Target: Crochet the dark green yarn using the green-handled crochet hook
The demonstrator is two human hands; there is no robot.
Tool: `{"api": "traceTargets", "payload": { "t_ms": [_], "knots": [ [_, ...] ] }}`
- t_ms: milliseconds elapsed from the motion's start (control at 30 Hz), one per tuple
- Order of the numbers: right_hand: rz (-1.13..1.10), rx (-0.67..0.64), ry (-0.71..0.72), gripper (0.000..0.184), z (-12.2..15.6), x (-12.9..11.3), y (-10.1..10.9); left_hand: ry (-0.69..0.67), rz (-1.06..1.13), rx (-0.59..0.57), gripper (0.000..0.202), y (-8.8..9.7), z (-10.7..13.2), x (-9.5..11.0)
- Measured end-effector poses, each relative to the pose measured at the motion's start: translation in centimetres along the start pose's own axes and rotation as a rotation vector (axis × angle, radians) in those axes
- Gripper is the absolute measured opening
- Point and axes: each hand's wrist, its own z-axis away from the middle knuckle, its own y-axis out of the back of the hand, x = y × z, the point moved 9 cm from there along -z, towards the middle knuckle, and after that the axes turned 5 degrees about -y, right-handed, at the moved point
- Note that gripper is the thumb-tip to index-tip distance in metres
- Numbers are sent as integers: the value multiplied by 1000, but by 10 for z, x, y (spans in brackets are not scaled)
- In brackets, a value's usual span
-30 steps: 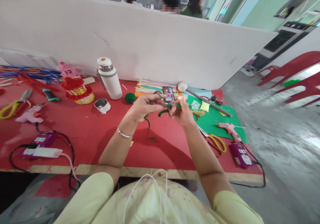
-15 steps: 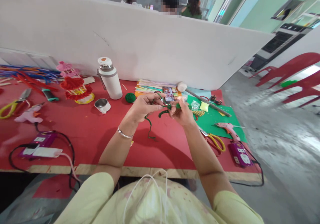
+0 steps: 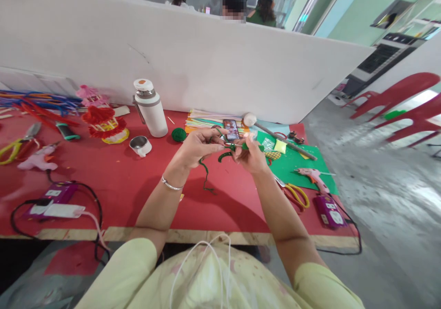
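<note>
My left hand (image 3: pixel 198 145) is closed on dark green yarn, a strand passing over its fingers. A loose yarn tail (image 3: pixel 206 175) hangs below it toward the red tabletop. In my right hand (image 3: pixel 253 155) is a crochet hook (image 3: pixel 245 146) with a green handle, its thin metal shaft pointing left toward the yarn. Between the hands hangs a small curled strip of green crochet (image 3: pixel 225 156). The fingers partly hide the hook's tip and the stitches. A ball of green yarn (image 3: pixel 178 134) lies just beyond my left hand. Behind the hands a phone (image 3: pixel 231 129) shows a lit picture.
A white thermos (image 3: pixel 150 111) and its metal cup (image 3: pixel 140 146) stand left of centre. Yellow-handled scissors (image 3: pixel 296 195) and a pink glue gun (image 3: pixel 315 176) lie at right. Another glue gun (image 3: pixel 39 158) is at left. A white partition (image 3: pixel 206 60) closes the back.
The hands keep nearly the same pose, with the hook and yarn hardly shifted. The whole view has moved very slightly.
</note>
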Motion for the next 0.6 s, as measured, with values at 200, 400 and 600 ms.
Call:
{"api": "traceTargets", "payload": {
  "t_ms": [200, 400, 600],
  "knots": [
    [16, 32, -15, 63, 1, 3, 4, 44, 29, -54, 49, -2, -1, -4],
    [80, -3, -8, 61, 2, 2, 4, 65, 35, -54, 46, 0, -1, -6],
    [60, 1, -7, 57, 3, -1, 5, 55, 28, -49, 44, 1, -2, -4]
  ]
}}
